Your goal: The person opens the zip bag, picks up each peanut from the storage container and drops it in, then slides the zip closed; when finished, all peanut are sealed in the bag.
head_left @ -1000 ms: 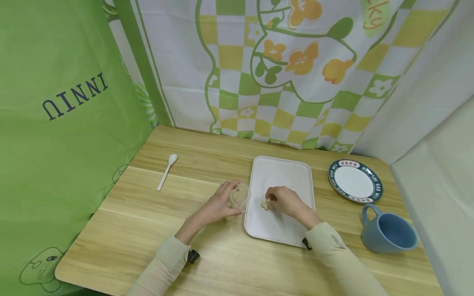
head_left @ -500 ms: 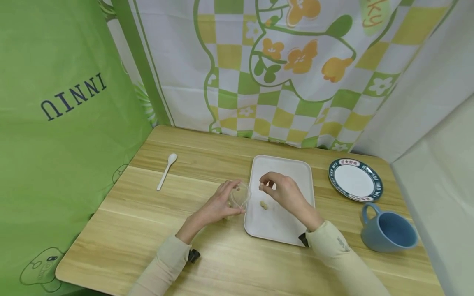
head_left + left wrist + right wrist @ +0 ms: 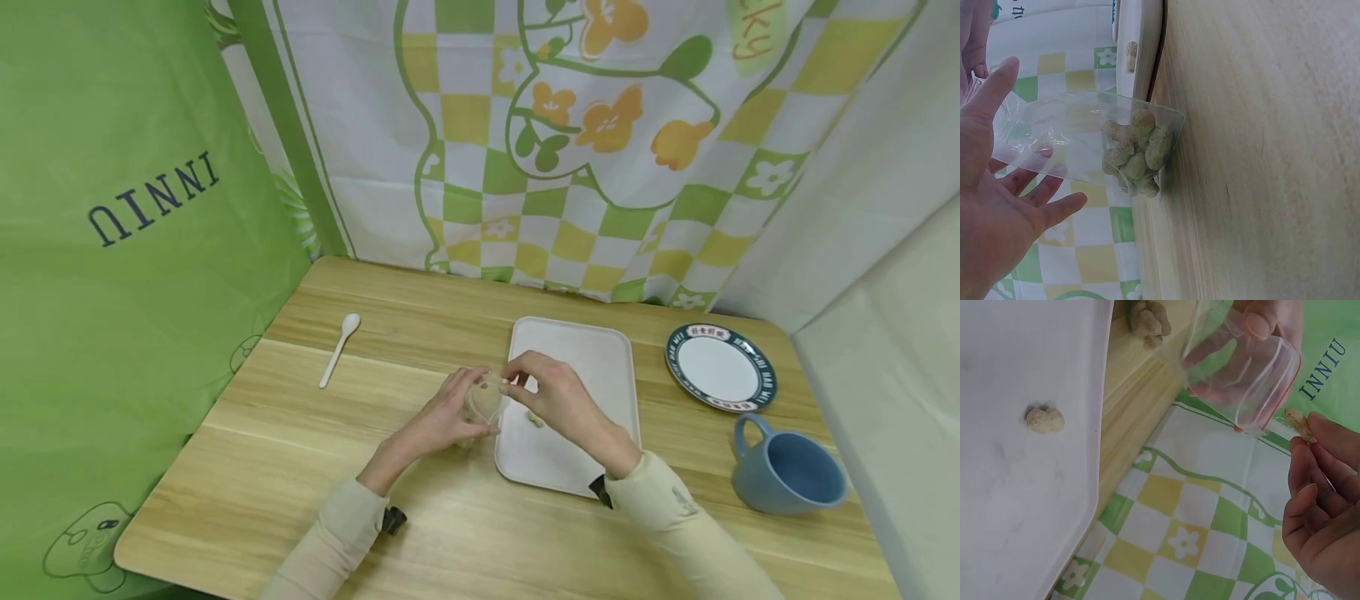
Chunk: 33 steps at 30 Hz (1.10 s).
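Note:
My left hand [image 3: 442,417] holds a clear plastic zip bag [image 3: 1060,131] upright near its open mouth, thumb on one side and fingers on the other. Several unshelled peanuts [image 3: 1138,150] lie in the bottom of the bag, close over the table. Between thumb and index finger, my right hand [image 3: 558,396] pinches one peanut [image 3: 1299,425], right by the bag's mouth. One more peanut [image 3: 1045,419] lies on the white tray [image 3: 570,342], below the right hand.
A white spoon [image 3: 340,350] lies at the left of the wooden table [image 3: 262,467]. To the right are a plate [image 3: 720,367] with a dark patterned rim and a blue mug [image 3: 783,471]. Curtains hang behind and at the left.
The right hand picked a peanut up from the tray and carried it left to the bag's mouth. One peanut stays on the tray. The left hand keeps holding the bag in place.

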Available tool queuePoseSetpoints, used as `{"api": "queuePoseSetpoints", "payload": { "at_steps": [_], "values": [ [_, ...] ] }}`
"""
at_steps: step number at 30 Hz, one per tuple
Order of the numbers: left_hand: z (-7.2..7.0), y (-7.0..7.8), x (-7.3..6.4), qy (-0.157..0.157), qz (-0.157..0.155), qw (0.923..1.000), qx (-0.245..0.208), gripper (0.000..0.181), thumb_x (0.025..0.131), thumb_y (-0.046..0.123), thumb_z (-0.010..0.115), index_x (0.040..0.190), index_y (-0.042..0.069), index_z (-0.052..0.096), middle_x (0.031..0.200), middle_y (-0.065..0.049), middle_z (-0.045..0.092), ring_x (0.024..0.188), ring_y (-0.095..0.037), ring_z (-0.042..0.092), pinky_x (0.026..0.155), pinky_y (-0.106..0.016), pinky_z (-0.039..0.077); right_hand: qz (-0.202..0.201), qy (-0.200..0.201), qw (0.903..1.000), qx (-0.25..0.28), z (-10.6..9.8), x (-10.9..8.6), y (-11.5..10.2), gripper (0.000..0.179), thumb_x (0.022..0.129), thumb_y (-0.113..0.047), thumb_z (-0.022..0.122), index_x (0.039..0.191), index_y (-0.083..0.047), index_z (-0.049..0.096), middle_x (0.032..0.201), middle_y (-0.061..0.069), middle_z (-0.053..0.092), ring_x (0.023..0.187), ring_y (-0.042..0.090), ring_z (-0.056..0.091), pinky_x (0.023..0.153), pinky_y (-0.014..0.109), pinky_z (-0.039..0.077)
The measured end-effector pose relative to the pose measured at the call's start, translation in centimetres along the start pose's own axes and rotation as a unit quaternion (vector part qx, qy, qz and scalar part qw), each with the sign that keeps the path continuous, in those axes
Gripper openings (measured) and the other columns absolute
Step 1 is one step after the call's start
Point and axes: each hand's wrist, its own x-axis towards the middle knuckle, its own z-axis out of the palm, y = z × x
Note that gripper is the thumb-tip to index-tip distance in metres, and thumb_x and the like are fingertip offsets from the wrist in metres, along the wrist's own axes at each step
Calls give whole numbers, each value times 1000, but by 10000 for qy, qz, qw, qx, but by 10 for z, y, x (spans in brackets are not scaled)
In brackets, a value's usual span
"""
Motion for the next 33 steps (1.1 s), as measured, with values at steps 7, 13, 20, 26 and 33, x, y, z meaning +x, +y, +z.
{"api": "queuePoseSetpoints", "payload": {
  "at_steps": [7,13,20,26,33],
  "values": [
    [1,0,-1,-21,-21,10000,57,86,77,26,82,144,5,32,126,-10,47,123,-28,43,99,-46,44,-156,-62,9998,-100,9,0,0,18,78,-4,78,93,-5,68,87,1,65,76,15,61,65,25,51],
    [0,1,-1,-54,4,10000,19,86,78,30,81,144,5,32,127,-9,46,122,-27,43,98,-45,45,-71,-192,9988,-449,13,0,0,18,78,-5,79,92,-6,68,85,0,65,75,16,62,64,24,52],
    [1,-1,0,-17,-9,10000,45,86,77,31,81,144,5,33,127,-9,47,122,-27,44,98,-46,45,-78,-389,9960,-799,15,-1,0,17,78,-7,80,92,-6,69,86,1,64,75,16,63,62,22,52],
    [1,-1,0,-33,-2,10000,69,86,77,26,82,144,5,32,124,-10,49,118,-28,45,96,-46,46,62,117,9976,-673,7,-5,12,10,84,-10,74,94,-9,70,82,-3,63,70,11,59,55,23,48],
    [0,0,-2,-26,-21,9999,103,86,78,26,82,144,6,32,124,-10,49,118,-27,46,96,-44,46,1527,-922,9815,-699,7,-19,44,11,88,-11,71,96,-5,71,79,-1,64,67,9,55,55,25,46]
  ]
}}
